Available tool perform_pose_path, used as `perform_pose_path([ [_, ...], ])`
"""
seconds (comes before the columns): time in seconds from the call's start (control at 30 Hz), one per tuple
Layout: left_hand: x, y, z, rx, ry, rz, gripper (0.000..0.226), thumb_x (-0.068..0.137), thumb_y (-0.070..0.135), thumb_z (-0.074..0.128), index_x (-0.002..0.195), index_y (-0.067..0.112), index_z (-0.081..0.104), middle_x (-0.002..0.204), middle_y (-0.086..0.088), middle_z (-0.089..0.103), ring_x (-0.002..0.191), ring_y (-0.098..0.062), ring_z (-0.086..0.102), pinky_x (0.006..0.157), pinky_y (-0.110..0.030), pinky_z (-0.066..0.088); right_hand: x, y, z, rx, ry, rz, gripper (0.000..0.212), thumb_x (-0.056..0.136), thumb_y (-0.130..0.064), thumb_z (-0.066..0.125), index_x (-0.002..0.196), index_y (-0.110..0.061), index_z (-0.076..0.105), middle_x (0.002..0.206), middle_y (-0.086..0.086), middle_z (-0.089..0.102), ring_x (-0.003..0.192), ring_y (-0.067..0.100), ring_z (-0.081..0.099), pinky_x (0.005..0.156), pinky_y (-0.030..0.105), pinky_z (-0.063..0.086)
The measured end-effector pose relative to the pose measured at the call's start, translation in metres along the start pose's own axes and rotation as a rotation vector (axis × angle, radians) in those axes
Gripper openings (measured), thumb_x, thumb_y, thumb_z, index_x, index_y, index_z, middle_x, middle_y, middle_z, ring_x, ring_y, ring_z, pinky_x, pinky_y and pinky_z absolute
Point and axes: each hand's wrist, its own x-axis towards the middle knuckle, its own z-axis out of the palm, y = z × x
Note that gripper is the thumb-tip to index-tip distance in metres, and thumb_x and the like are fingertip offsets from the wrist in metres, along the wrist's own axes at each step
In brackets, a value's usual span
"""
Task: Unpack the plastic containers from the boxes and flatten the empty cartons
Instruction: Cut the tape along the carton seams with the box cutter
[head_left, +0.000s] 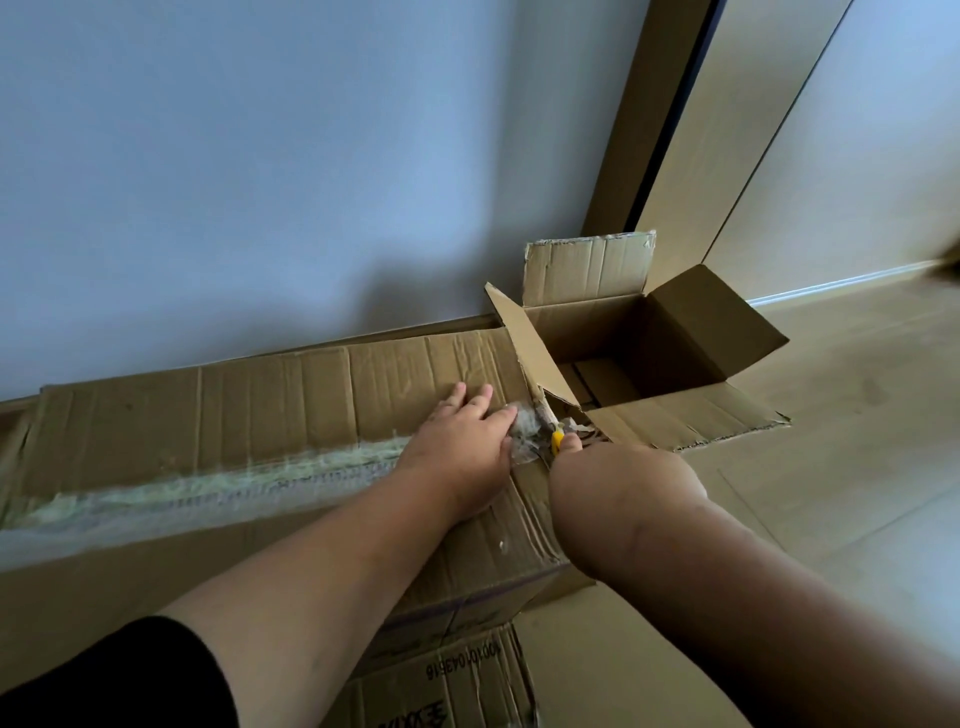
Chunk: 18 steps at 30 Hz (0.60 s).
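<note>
1. Nearest the camera, part of another carton (457, 680) with printed digits lies on the floor (857, 467) under the front edge of the long one. It looks partly flattened, though too little shows to be sure.

2. The long sealed box (234, 415) lies on its side along the wall (260, 156), with a strip of clear tape (208, 488) running down its top seam. The containers, if any are inside, are hidden, since this box is not yet open.

3. The left hand (467, 441) rests flat on top of the box near its right end, fingers straight and spread. It seems to be pressing the cardboard down so the box does not shift while the tape is cut.

4. The right hand (623, 493) is curled round a yellow cutter (557, 440) at the end of the seam, where the tape is bunched and torn. Only the tool's tip shows, so the blade itself cannot be made out. Starting at the end lets the cut run straight along the seam.

5. Beyond, touching the long box's right end, an open box (649, 343) stands with all its flaps out. What shows of its inside is bare cardboard, so it looks ready to be flattened.
</note>
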Motion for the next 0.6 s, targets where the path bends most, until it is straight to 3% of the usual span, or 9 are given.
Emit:
perform_pose_path([
  [0.1,-0.001,0.001,0.002,0.004,-0.014,-0.005,0.053,0.104,0.039,0.025,0.155,0.033,0.019,0.166,-0.001,0.005,0.152,-0.026,-0.004,0.122,-0.042,0.009,-0.005,0.007,0.004,-0.047,0.031,-0.055,0.057,0.103,-0.019,0.036,0.155,-0.005,0.017,0.139,0.016,0.051,0.123,0.033,0.054,0.079,0.036,0.042],
  [0.17,-0.003,0.002,0.004,0.004,-0.012,0.003,0.052,0.104,0.039,0.025,0.155,0.033,0.019,0.166,-0.001,0.004,0.152,-0.027,-0.004,0.122,-0.042,0.009,-0.008,0.01,0.0,-0.07,0.001,-0.084,0.062,0.102,-0.016,0.038,0.156,-0.003,0.01,0.143,0.016,0.049,0.127,0.032,0.052,0.077,0.033,0.04],
  [0.23,-0.003,0.003,0.004,0.008,-0.009,0.009,0.052,0.104,0.039,0.025,0.155,0.032,0.019,0.166,-0.002,0.004,0.152,-0.027,-0.004,0.123,-0.043,0.009,-0.009,0.013,0.001,-0.083,0.001,-0.105,0.068,0.101,-0.016,0.041,0.157,-0.004,0.003,0.14,0.015,0.051,0.124,0.032,0.055,0.064,0.031,0.04],
  [0.27,-0.004,0.002,0.003,0.01,-0.007,0.009,0.053,0.104,0.039,0.025,0.155,0.031,0.019,0.166,-0.002,0.004,0.152,-0.027,-0.004,0.123,-0.042,0.008,-0.01,0.014,0.003,-0.065,0.025,-0.103,0.071,0.1,-0.015,0.043,0.157,-0.007,0.003,0.134,0.014,0.055,0.118,0.031,0.059,0.057,0.03,0.041],
  [0.33,-0.005,0.0,0.001,0.0,0.005,0.01,0.054,0.103,0.039,0.026,0.156,0.028,0.019,0.166,-0.003,0.005,0.152,-0.026,-0.004,0.123,-0.041,0.008,-0.01,0.019,0.012,0.028,0.106,-0.081,0.067,0.098,-0.019,0.048,0.156,-0.016,0.014,0.112,0.008,0.065,0.095,0.025,0.067,0.057,0.03,0.052],
  [0.4,-0.007,-0.002,-0.002,-0.025,0.033,0.01,0.056,0.103,0.038,0.029,0.156,0.023,0.019,0.165,-0.003,0.01,0.152,-0.023,0.0,0.122,-0.039,0.009,-0.009,0.029,0.02,0.178,0.157,-0.047,0.045,0.101,-0.036,0.043,0.143,-0.027,0.031,0.089,0.0,0.063,0.07,0.016,0.066,0.063,0.034,0.059],
  [0.47,-0.01,-0.002,-0.005,-0.042,0.066,0.011,0.057,0.102,0.037,0.032,0.155,0.019,0.023,0.164,-0.003,0.016,0.152,-0.021,0.005,0.122,-0.036,0.01,-0.009,0.04,0.019,0.316,0.159,0.006,0.04,0.1,-0.055,0.037,0.127,-0.026,0.041,0.08,-0.003,0.061,0.053,0.009,0.064,0.053,0.025,0.056],
  [0.53,-0.012,-0.002,-0.008,-0.042,0.095,0.012,0.055,0.102,0.036,0.033,0.153,0.017,0.028,0.163,-0.003,0.022,0.151,-0.02,0.01,0.121,-0.034,0.01,-0.01,0.045,0.015,0.37,0.154,0.021,0.049,0.095,-0.064,0.035,0.104,-0.018,0.05,0.074,-0.001,0.065,0.048,0.008,0.066,0.046,0.02,0.05],
  [0.6,-0.014,-0.004,-0.01,-0.034,0.113,0.007,0.053,0.102,0.035,0.034,0.151,0.016,0.033,0.161,-0.004,0.026,0.15,-0.019,0.015,0.121,-0.033,0.01,-0.009,0.046,0.013,0.356,0.206,0.037,0.05,0.096,-0.064,0.031,0.085,-0.021,0.054,0.071,0.0,0.068,0.056,0.008,0.068,0.051,0.022,0.052],
])
